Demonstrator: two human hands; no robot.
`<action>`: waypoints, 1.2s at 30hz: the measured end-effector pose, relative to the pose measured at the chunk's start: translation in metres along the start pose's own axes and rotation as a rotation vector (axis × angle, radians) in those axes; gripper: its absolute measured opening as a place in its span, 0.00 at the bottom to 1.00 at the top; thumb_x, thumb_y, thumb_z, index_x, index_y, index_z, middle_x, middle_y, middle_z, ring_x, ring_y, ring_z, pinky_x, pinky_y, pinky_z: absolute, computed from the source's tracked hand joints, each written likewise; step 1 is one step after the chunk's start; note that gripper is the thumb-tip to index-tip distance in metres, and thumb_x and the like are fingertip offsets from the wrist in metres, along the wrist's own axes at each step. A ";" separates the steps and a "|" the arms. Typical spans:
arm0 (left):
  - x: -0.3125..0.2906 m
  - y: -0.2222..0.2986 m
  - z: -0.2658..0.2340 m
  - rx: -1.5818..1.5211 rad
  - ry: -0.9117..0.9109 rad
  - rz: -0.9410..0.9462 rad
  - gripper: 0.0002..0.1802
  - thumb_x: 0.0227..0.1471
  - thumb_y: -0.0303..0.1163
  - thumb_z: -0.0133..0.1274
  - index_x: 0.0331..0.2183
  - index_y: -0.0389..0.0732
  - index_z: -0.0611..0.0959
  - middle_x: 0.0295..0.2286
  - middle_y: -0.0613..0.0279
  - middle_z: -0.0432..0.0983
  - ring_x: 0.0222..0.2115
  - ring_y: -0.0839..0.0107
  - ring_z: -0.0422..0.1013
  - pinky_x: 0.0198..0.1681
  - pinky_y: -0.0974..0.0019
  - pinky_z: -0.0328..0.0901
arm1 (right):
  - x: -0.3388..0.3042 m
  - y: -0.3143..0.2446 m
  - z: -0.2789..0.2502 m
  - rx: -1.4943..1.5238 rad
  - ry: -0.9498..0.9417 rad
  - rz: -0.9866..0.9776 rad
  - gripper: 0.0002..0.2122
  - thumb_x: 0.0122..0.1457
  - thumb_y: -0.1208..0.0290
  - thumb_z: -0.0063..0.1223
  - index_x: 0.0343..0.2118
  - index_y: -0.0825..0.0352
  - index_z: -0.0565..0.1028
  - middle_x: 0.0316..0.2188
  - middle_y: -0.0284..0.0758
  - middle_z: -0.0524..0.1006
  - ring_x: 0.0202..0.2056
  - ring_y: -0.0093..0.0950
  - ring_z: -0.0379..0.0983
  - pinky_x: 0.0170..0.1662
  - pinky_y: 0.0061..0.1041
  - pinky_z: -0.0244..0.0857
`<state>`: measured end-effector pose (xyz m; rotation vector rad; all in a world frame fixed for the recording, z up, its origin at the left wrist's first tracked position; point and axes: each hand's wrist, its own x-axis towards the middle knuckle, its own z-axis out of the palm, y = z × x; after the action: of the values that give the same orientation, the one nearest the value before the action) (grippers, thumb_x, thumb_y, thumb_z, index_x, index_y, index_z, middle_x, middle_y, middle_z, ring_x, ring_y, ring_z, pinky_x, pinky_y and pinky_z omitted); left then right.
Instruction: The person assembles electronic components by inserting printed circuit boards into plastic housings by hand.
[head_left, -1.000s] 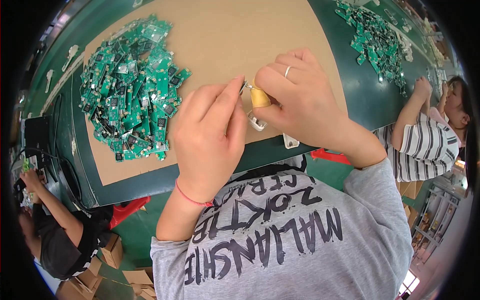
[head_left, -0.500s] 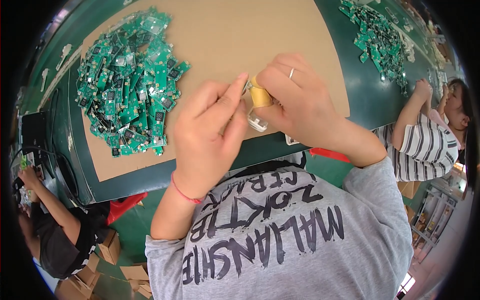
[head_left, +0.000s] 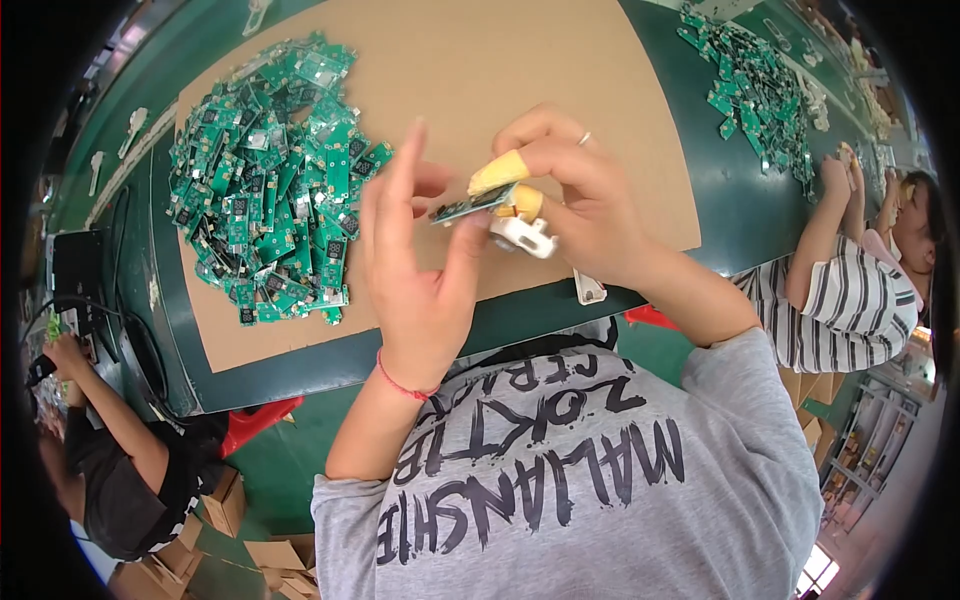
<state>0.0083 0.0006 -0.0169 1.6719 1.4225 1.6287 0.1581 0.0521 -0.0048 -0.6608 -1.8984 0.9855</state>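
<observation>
My right hand [head_left: 590, 205], yellow wraps on its thumb and index finger, pinches a small green circuit board [head_left: 472, 206]. A white plastic piece [head_left: 526, 238] hangs just below the board by the same fingers; whether the two are joined I cannot tell. To the left is my left hand [head_left: 415, 260], its fingers spread and pointing away from me. Its thumb reaches the board's near edge, and whether it presses on it is hard to see. Both hands are above the near part of a brown cardboard sheet [head_left: 440, 60].
A large heap of green circuit boards [head_left: 265, 190] covers the sheet's left side. Another heap [head_left: 760, 100] lies at far right, by a person in a striped top [head_left: 840, 300]. A second person [head_left: 130, 470] works at left, near a black cable [head_left: 140, 350]. A small white piece [head_left: 589, 289] rests at the table edge.
My left hand has let go and its fingers have spread out. The right hand has tilted, so the green board now shows between its yellow-wrapped fingers. The view has shifted slightly.
</observation>
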 end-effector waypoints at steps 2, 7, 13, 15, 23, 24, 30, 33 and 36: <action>-0.001 -0.003 -0.004 0.194 -0.079 -0.015 0.24 0.49 0.30 0.54 0.49 0.37 0.70 0.21 0.66 0.67 0.21 0.76 0.62 0.25 0.74 0.58 | 0.006 0.001 -0.005 -0.082 0.015 -0.084 0.06 0.49 0.79 0.54 0.32 0.67 0.75 0.32 0.33 0.71 0.34 0.26 0.68 0.37 0.22 0.62; -0.013 -0.009 -0.008 -0.899 -0.589 -1.011 0.15 0.58 0.37 0.39 0.38 0.35 0.73 0.21 0.62 0.72 0.18 0.78 0.67 0.18 0.77 0.60 | 0.024 -0.005 -0.016 -0.401 -0.166 -0.477 0.08 0.40 0.74 0.58 0.25 0.62 0.73 0.29 0.27 0.73 0.34 0.27 0.70 0.39 0.28 0.62; -0.014 -0.014 0.002 -1.455 -0.613 -1.154 0.14 0.57 0.31 0.38 0.43 0.35 0.70 0.34 0.54 0.74 0.28 0.66 0.74 0.22 0.71 0.69 | 0.034 -0.019 -0.023 -0.589 -0.356 -0.709 0.13 0.37 0.70 0.56 0.29 0.60 0.71 0.28 0.29 0.69 0.35 0.28 0.68 0.41 0.30 0.61; -0.011 -0.008 0.004 -1.230 -0.293 -1.039 0.16 0.57 0.30 0.40 0.47 0.35 0.68 0.38 0.53 0.73 0.33 0.61 0.75 0.28 0.69 0.72 | 0.034 -0.022 -0.028 -0.644 -0.370 -0.702 0.14 0.37 0.69 0.56 0.31 0.60 0.71 0.27 0.30 0.68 0.35 0.29 0.68 0.41 0.31 0.61; 0.001 -0.008 -0.009 -0.726 -0.166 -0.587 0.28 0.50 0.18 0.47 0.54 0.35 0.61 0.42 0.53 0.71 0.37 0.66 0.73 0.36 0.70 0.71 | 0.022 -0.018 -0.046 -0.176 -0.752 0.435 0.10 0.50 0.79 0.50 0.37 0.68 0.72 0.30 0.34 0.74 0.32 0.22 0.71 0.34 0.23 0.64; 0.000 -0.010 -0.007 -0.727 -0.166 -0.587 0.28 0.50 0.18 0.47 0.54 0.35 0.61 0.42 0.53 0.71 0.37 0.66 0.73 0.36 0.70 0.71 | 0.016 -0.016 -0.042 0.201 -0.707 0.564 0.09 0.53 0.80 0.48 0.38 0.69 0.72 0.31 0.33 0.75 0.31 0.18 0.71 0.33 0.20 0.64; -0.005 -0.010 -0.005 -0.693 -0.217 -0.345 0.29 0.50 0.17 0.48 0.54 0.34 0.62 0.47 0.53 0.67 0.41 0.72 0.70 0.40 0.74 0.68 | 0.001 -0.018 -0.016 0.250 -0.203 0.385 0.07 0.53 0.80 0.50 0.36 0.70 0.73 0.31 0.32 0.74 0.33 0.18 0.69 0.38 0.19 0.63; -0.004 -0.007 -0.005 -0.640 -0.191 -0.354 0.28 0.49 0.17 0.48 0.54 0.34 0.63 0.46 0.55 0.68 0.41 0.74 0.69 0.41 0.74 0.67 | -0.003 -0.018 -0.012 -0.023 -0.170 0.185 0.09 0.51 0.80 0.53 0.36 0.69 0.73 0.30 0.32 0.73 0.32 0.22 0.68 0.37 0.20 0.62; -0.002 -0.002 -0.002 -0.636 -0.117 -0.410 0.29 0.50 0.18 0.49 0.54 0.34 0.63 0.46 0.56 0.69 0.39 0.76 0.69 0.40 0.75 0.68 | -0.005 -0.013 -0.008 -0.159 -0.136 0.062 0.09 0.49 0.81 0.54 0.35 0.68 0.74 0.27 0.32 0.73 0.31 0.24 0.68 0.33 0.21 0.62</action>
<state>0.0059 -0.0013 -0.0189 1.0170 0.9593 1.4973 0.1670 0.0445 0.0067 -0.7654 -2.1033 0.9453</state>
